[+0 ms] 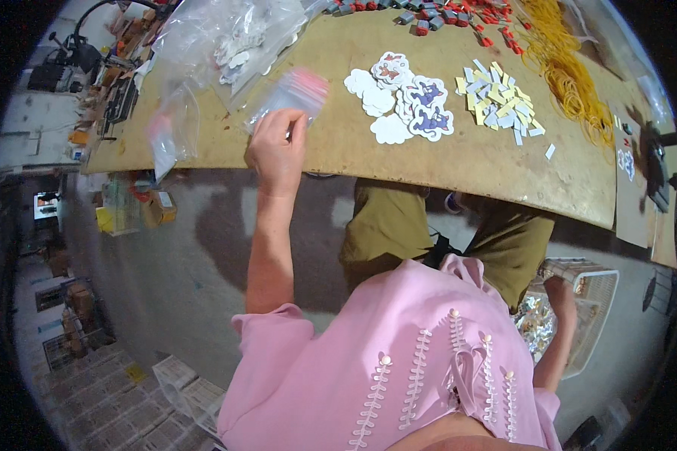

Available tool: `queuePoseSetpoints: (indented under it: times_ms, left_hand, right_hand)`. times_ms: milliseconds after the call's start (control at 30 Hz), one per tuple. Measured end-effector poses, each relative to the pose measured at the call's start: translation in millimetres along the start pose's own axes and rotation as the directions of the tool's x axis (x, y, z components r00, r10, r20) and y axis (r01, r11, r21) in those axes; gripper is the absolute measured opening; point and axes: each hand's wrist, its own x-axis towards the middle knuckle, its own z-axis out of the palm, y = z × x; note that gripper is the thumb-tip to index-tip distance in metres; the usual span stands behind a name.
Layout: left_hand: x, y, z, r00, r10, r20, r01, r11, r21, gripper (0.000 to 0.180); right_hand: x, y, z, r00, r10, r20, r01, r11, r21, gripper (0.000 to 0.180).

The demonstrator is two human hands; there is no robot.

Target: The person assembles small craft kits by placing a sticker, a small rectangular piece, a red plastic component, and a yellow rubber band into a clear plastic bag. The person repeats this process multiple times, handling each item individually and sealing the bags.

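Left hand [277, 150] pinching small clear zip bag [293, 94], blurred, at board [399, 161] edge; slip risk toward floor at 6 o'clock; right hand [560, 289] reaching into white basket [605, 301] at 4 o'clock, fingers' state cannot be told.

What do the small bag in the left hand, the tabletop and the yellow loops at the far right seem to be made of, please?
The small bag in the left hand looks like thin clear plastic film: see-through and glossy. The tabletop seems to be bare board, perhaps plywood: matte tan, thin raw edge. The yellow loops are probably rubber bands: thin, floppy rings in a tangle.
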Motion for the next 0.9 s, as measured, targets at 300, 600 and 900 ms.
queuePoseSetpoints:
  times_ms: [300, 600, 900]
  left_hand:
    - [-17.0, 16.5, -4.6, 0.963, 0.167, -0.214, -0.175, 0.984, -0.021, 0.01]
    - [-27.8, 74.6, -17.7, 0.905, 0.4, -0.142, -0.423, 0.883, -0.204, 0.012]
    - [-87.3, 114.1, -8.1, 0.769, 0.636, -0.06, -0.613, 0.707, -0.353, 0.01]
  right_hand:
    - [78.1, -308.1, -109.4, 0.945, -0.302, 0.129, 0.082, 0.598, 0.797, 0.009]
    - [109.8, -412.4, -106.1, 0.848, -0.496, 0.185, -0.077, 0.23, 0.97, 0.038]
    - [119.1, -382.0, -93.8, 0.786, -0.503, 0.36, -0.186, 0.363, 0.913, 0.026]
